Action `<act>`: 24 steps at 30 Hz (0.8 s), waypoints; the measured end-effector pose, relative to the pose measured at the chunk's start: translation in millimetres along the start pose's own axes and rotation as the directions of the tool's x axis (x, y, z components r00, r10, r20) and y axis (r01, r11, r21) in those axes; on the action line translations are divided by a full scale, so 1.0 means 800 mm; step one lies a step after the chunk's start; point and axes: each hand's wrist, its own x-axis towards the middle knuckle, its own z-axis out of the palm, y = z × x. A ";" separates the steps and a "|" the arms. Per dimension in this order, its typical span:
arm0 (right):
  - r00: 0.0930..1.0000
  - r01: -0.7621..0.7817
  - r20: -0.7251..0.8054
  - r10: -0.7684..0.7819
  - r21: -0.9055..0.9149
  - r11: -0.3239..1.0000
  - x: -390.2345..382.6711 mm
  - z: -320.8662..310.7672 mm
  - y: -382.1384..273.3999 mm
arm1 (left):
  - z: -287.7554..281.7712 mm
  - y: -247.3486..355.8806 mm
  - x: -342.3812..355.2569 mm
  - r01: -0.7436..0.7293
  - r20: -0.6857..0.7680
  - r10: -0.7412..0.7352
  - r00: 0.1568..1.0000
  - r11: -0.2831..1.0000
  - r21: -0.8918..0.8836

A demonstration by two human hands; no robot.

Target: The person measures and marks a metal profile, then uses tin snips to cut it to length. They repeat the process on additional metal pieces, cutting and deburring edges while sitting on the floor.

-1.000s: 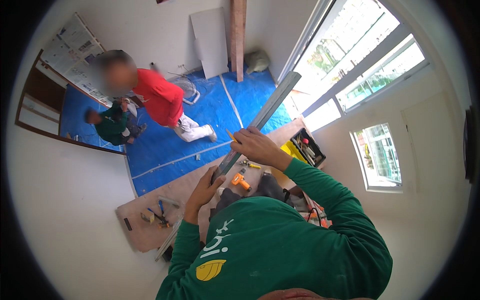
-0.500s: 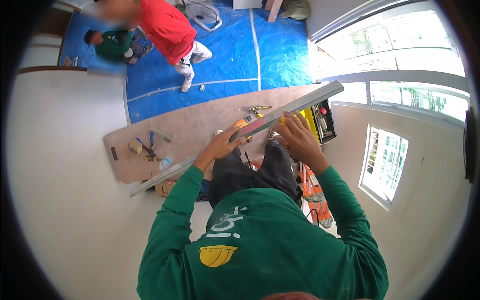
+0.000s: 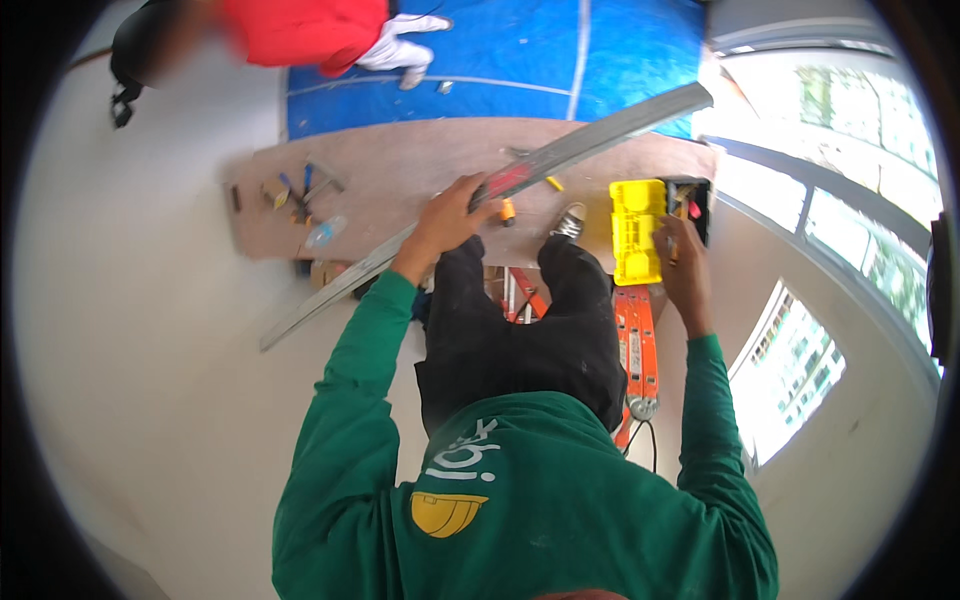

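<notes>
My left hand [image 3: 450, 225] is wrapped round a long grey metal channel [image 3: 605, 140], which slants from lower left to upper right across my front. A red mark shows on the channel beside my fingers. Away from it, my right hand [image 3: 686, 265] is closed at the toolbox, with a thin yellow-orange stick-like thing [image 3: 673, 252] at its fingers; its kind is too small to make out. The toolbox's yellow lid [image 3: 636, 240] lies folded out to the left of its dark bin [image 3: 704, 205], which holds several tools.
Under my feet is a brown board [image 3: 400, 150]. Hand tools [image 3: 295, 195] and a clear plastic bottle [image 3: 325, 232] lie on its left part; an orange-and-black tool [image 3: 507, 212] lies near my shoe. An orange ladder [image 3: 637, 345] stands below right. A person in red [image 3: 300, 35] is beyond, by blue sheeting [image 3: 500, 55].
My right hand has left the channel and moved right to the toolbox. My left hand keeps its hold. The view has shifted, showing more of the yellow lid.
</notes>
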 end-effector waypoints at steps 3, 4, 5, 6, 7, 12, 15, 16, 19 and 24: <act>0.998 -0.039 -0.051 0.042 0.063 0.997 -0.004 0.016 0.043 | 0.030 -0.020 -0.015 0.059 -0.009 -0.060 0.998 0.995 -0.080; 0.994 -0.088 -0.050 0.095 0.126 0.988 -0.008 0.023 0.053 | 0.039 -0.033 -0.017 0.060 -0.026 -0.061 0.998 0.996 -0.066; 0.986 -0.153 -0.047 0.162 0.160 0.975 -0.011 0.033 0.062 | 0.051 -0.048 -0.019 0.060 -0.037 -0.062 0.997 0.997 -0.056; 0.984 -0.158 -0.054 0.168 0.149 0.976 -0.016 0.044 0.067 | 0.062 -0.065 -0.020 0.076 -0.035 -0.079 0.996 0.995 -0.059; 0.986 -0.144 -0.062 0.155 0.157 0.977 -0.018 0.058 0.072 | 0.072 -0.082 -0.018 0.092 -0.033 -0.094 0.995 0.994 -0.059; 0.988 -0.143 -0.031 0.152 0.192 0.971 -0.020 0.164 0.071 | 0.110 -0.200 0.002 0.179 -0.036 -0.182 0.983 0.980 -0.091; 0.993 -0.121 0.027 0.118 0.172 0.978 -0.010 0.247 0.063 | 0.128 -0.288 0.016 0.196 -0.077 -0.204 0.976 0.975 -0.103; 0.991 -0.124 0.064 0.115 0.160 0.979 -0.005 0.275 0.063 | 0.133 -0.320 0.023 0.190 -0.104 -0.199 0.974 0.978 -0.089; 0.965 -0.197 0.213 0.155 0.196 0.961 0.019 0.355 0.068 | 0.157 -0.406 0.042 0.221 -0.137 -0.226 0.964 0.974 -0.054; 0.924 -0.119 0.373 0.083 0.076 0.990 0.069 0.432 0.083 | 0.200 -0.524 0.092 0.242 -0.237 -0.221 0.946 0.968 0.063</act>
